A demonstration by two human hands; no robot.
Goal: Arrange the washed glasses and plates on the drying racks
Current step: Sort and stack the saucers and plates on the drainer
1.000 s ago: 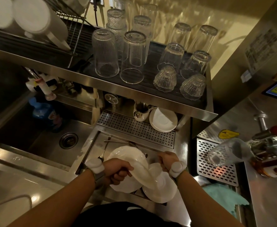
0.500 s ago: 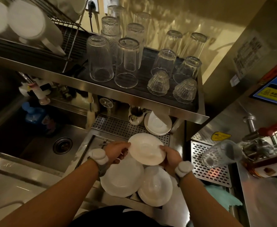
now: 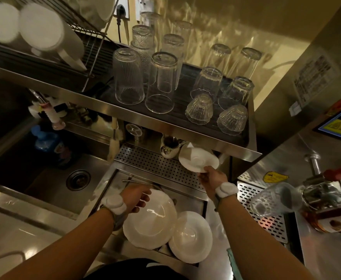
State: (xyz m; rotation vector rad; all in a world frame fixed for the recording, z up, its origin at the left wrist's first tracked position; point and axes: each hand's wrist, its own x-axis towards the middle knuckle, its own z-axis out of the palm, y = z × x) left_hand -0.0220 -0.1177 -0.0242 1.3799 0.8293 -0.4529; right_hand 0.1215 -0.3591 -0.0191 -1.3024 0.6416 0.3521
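My right hand (image 3: 213,177) grips the near edge of a small white saucer (image 3: 197,160) and holds it over the perforated drain board (image 3: 149,162), under the steel shelf. Whether it rests on another saucer below I cannot tell. My left hand (image 3: 137,197) hovers with fingers loosely apart over a large white plate (image 3: 151,225) in the small sink. A second white plate (image 3: 191,237) lies beside it on the right. Several glasses (image 3: 161,81) stand upside down on the dark mat of the upper shelf (image 3: 165,126).
A wire rack with white cups (image 3: 40,33) is at the top left. A deep sink (image 3: 78,179) with a blue bottle (image 3: 46,141) lies left. A steel pitcher (image 3: 168,147) stands behind the saucer. One glass (image 3: 272,201) lies on the right grate.
My right hand carried the small saucer from above the sink forward and right to the drain board. My left hand let go of it and dropped back over the large plate.
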